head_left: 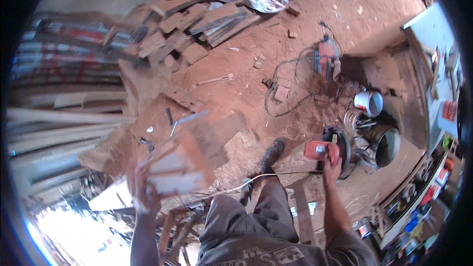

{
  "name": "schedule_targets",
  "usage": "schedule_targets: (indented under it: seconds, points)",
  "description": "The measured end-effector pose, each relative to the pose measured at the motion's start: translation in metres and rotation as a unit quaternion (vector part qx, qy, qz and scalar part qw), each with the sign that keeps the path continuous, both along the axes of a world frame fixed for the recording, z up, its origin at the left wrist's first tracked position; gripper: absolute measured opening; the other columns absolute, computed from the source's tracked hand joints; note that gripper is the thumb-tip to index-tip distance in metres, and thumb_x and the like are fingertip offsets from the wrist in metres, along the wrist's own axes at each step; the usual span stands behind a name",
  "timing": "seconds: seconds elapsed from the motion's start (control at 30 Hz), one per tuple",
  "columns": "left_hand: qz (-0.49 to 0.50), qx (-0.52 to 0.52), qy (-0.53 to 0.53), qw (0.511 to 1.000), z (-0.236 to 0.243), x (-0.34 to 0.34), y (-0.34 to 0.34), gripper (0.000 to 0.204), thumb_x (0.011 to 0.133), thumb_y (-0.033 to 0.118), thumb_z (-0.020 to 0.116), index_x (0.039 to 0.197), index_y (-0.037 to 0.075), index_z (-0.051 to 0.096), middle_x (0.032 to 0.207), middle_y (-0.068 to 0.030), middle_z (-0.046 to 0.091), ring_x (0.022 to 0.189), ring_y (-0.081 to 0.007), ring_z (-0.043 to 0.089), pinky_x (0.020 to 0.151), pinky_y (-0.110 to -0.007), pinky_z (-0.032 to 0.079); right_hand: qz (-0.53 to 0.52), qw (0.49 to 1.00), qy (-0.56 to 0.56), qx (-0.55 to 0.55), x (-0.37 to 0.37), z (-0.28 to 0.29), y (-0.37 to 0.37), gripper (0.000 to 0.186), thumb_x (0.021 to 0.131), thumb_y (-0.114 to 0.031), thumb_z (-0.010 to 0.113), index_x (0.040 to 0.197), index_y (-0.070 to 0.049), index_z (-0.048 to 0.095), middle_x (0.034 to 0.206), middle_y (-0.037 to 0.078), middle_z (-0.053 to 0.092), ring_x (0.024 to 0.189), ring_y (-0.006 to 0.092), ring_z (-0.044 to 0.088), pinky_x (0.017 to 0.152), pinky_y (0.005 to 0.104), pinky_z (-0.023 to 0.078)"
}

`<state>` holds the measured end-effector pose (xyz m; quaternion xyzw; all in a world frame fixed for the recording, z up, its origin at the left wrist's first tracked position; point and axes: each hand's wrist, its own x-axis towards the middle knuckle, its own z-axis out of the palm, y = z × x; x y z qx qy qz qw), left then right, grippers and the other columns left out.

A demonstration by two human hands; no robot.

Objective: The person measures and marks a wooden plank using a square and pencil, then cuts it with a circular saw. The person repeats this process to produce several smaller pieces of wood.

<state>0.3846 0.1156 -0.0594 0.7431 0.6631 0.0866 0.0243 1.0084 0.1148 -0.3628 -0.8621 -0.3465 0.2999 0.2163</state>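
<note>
My left hand [144,193] is closed on the near edge of a wooden piece [180,170], pale and boxy, smeared by motion. Beyond that piece lies a flat brown board [221,135]; whether the two touch, I cannot tell. To the right, my right hand [332,167] wraps round the handle of a red power tool [315,150]. A black rounded part [346,148] curves beside the tool, and a cord runs leftward near my legs. The tool's underside is hidden.
Stacked planks [69,118] fill the left side, and offcuts [197,24] are heaped at the back. Another red power tool [326,51] lies on the dusty ground with its looped cable. A white bucket [368,103] stands at right, near a cluttered shelf [419,202].
</note>
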Motion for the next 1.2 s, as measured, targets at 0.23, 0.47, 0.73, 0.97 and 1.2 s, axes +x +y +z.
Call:
schedule_targets:
  seconds: [0.23,0.47,0.73,0.97,1.2]
  points:
    - [0.003,0.085,-0.079,0.993,0.019,0.036,0.048,0.048,0.097,0.030,0.073,0.140,0.010,0.068,0.144,-0.0197,0.063,0.137,-0.0457,0.055,0.116,-0.058,0.040,0.000,0.962,0.271,0.038,-0.057,0.185,0.041,0.027,0.104,-0.018,0.073,0.125,-0.001,0.068,0.092,0.000,0.070,0.072,0.0088,0.063,0.060,0.0247,0.049]
    - [0.036,0.122,-0.152,0.980,0.033,0.060,0.062,0.032,0.086,0.024,0.086,0.116,0.015,0.081,0.124,-0.0024,0.068,0.113,-0.0293,0.060,0.102,-0.049,0.042,0.105,0.939,0.297,0.135,-0.144,0.374,0.046,0.025,0.104,-0.017,0.073,0.124,-0.004,0.066,0.094,0.001,0.069,0.073,0.0084,0.065,0.061,0.0248,0.054]
    - [0.044,0.093,-0.217,0.971,0.025,0.073,0.062,0.029,0.092,0.027,0.081,0.119,0.016,0.078,0.108,-0.0048,0.063,0.110,-0.0311,0.058,0.099,-0.052,0.043,0.152,0.921,0.302,0.194,-0.238,0.532,0.020,0.055,0.106,-0.032,0.070,0.144,0.004,0.057,0.106,0.004,0.071,0.082,0.0075,0.067,0.084,0.0315,0.064]
    - [0.016,0.052,-0.261,0.964,0.021,0.069,0.066,0.025,0.098,0.026,0.073,0.121,0.015,0.075,0.115,-0.0076,0.064,0.116,-0.0352,0.058,0.099,-0.052,0.044,0.183,0.957,0.199,0.106,-0.315,0.535,0.027,0.039,0.101,-0.013,0.075,0.135,0.004,0.063,0.117,0.009,0.073,0.104,0.0149,0.071,0.088,0.0314,0.063]
    - [0.008,0.081,-0.252,0.964,0.016,0.063,0.068,0.025,0.092,0.018,0.073,0.117,0.015,0.075,0.113,-0.0043,0.064,0.115,-0.0333,0.058,0.099,-0.052,0.044,0.288,0.953,0.043,0.085,-0.347,0.519,0.040,0.033,0.102,-0.014,0.073,0.129,0.003,0.067,0.109,0.008,0.074,0.098,0.0128,0.069,0.079,0.0281,0.060]
